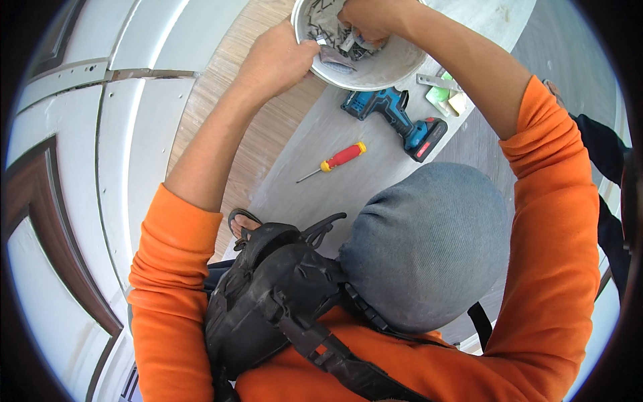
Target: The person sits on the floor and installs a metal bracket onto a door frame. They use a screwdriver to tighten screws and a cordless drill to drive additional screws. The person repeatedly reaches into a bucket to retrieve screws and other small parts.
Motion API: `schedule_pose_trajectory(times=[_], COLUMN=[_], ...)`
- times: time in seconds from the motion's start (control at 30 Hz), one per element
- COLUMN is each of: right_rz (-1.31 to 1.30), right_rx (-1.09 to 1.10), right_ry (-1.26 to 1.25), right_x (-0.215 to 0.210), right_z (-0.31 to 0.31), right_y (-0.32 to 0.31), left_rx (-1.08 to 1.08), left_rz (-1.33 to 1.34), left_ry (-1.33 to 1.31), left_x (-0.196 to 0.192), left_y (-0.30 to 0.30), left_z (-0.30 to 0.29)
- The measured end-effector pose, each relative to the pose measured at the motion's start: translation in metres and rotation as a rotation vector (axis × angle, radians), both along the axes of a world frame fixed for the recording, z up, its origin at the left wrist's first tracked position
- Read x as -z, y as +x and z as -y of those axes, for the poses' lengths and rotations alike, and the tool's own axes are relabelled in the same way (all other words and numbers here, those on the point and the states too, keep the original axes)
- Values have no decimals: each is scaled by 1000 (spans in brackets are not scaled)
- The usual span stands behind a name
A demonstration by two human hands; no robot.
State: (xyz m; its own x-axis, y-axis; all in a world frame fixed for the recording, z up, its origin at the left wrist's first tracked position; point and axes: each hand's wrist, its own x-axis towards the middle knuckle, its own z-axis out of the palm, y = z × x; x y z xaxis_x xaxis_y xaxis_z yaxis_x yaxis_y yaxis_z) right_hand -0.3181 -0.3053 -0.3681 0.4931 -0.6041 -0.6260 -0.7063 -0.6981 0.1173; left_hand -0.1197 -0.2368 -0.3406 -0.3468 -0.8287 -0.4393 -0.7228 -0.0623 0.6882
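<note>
A white panelled door (74, 167) fills the left side of the view, with a strip of wood-grain floor (221, 87) beside it and a pale grey board (348, 181) lying flat across the middle. The person's 2 orange sleeves (556, 221) come up from the lower edge, with a black strap harness (274, 295) on the chest and a knee in grey cloth (429, 248) bent over the board. A sandalled foot (242, 224) shows at the board's left edge.

At the top, a round white bowl (365, 63) is held above the board. The left hand (278, 60) has its grip clamped on the bowl's left rim, thumb over the edge. The right hand (372, 17) reaches down inside the bowl, fingers curled together among a heap of small metal screws and fittings (331, 33); whether it has pinched 1 of them I cannot tell.

On the board just below the bowl lies a blue and black cordless drill (395, 117), near some green and white packets (447, 99). A red-handled screwdriver with a yellow collar (338, 159) lies well apart, to the left.
</note>
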Motion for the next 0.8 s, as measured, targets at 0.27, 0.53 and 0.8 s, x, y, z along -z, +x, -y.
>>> schedule_pose_trajectory(times=[0.27, 0.53, 0.8], right_rz=[74, 22, 226], right_rx=[77, -91, -17], right_ry=[-81, -86, -245], right_x=[11, 6, 65], right_z=[-6, 0, -10], right_y=[-16, -1, 34], left_rx=[-9, -3, 6], left_rz=[9, -17, 1], left_ry=[-46, -32, -46], left_x=[1, -1, -2], left_y=[-1, 0, -6], left_z=[-4, -5, -3])
